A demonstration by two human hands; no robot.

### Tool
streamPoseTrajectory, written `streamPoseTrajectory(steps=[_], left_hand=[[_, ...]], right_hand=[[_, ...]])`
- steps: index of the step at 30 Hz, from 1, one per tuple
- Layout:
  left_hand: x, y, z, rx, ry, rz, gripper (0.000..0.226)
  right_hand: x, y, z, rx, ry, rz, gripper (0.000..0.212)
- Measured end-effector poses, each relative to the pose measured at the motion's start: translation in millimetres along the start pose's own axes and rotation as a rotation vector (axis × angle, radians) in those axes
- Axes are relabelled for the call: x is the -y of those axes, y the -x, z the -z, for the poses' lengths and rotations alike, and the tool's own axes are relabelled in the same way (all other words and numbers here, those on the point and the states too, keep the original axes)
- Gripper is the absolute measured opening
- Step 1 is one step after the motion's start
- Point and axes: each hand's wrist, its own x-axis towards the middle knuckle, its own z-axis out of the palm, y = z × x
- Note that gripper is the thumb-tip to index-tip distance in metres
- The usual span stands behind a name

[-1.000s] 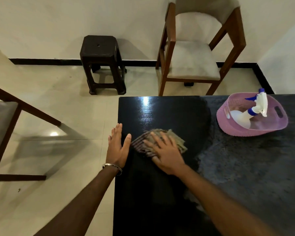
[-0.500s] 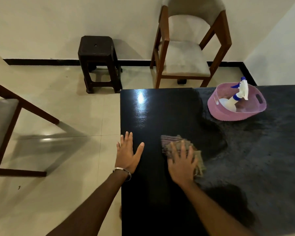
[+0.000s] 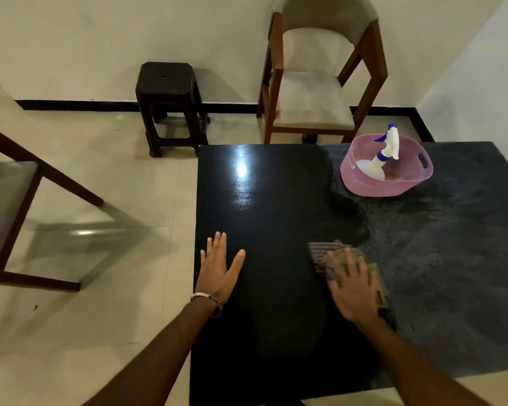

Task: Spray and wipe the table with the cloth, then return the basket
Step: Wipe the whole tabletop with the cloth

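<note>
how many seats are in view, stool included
3: a dark stool by the far wall, a cushioned chair beyond the table's far edge, and a chair partly cut off at the left. Others may sit outside the view.

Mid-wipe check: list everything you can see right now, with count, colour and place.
Glossy black table: one, black, fills the lower right; its right part looks dull and speckled.
Folded striped brown cloth: one, brown, flat on the table under the right hand.
Pink plastic basket: one, pink, far right part of the table.
White spray bottle with blue nozzle: one, white and blue, leaning inside the basket.
Dark plastic stool: one, dark brown, on the floor by the wall.
Wooden chairs with grey cushions: two, one beyond the table, one at the left edge.
Silver bracelet: one, left wrist.
Left hand: flat on the table edge.
Right hand: fingers pressing the cloth.
</note>
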Motion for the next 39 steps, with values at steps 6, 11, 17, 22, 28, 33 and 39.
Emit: streamPoseTrajectory(steps=[6, 11, 17, 22, 28, 33, 39], left_hand=[[-13.7, 35.5, -23.6, -0.013, 0.062, 0.103, 0.071], [-28.4, 58.2, -45.0, -0.042, 0.063, 0.139, 0.069], [-44.9, 72.1, -71.5, -0.047, 0.054, 0.127, 0.072], [-56.4, 80.6, -84.0, -0.044, 0.047, 0.16, 0.07], [-59.4, 97.0, -98.8, -0.088, 0.084, 0.187, 0.068], [-60.5, 110.6, -108.5, -0.083, 0.069, 0.184, 0.068], [-66.9, 119.5, -116.3, -0.085, 0.07, 0.156, 0.065]], right_hand=[[-113.6, -23.8, 22.0, 0.04, -0.199, -0.437, 0.059], [-26.9, -8.1, 21.3, 0.059, -0.159, -0.189, 0.061], [85.0, 71.7, -6.3, 0.196, 0.019, 0.553, 0.066], [53.5, 104.2, -14.2, 0.198, 0.056, 0.856, 0.064], [-94.2, 51.9, -5.4, 0.03, 0.052, 0.379, 0.069], [-182.6, 6.2, 5.7, -0.002, -0.112, -0.098, 0.06], [-95.1, 27.5, 0.8, 0.007, -0.085, -0.02, 0.063]])
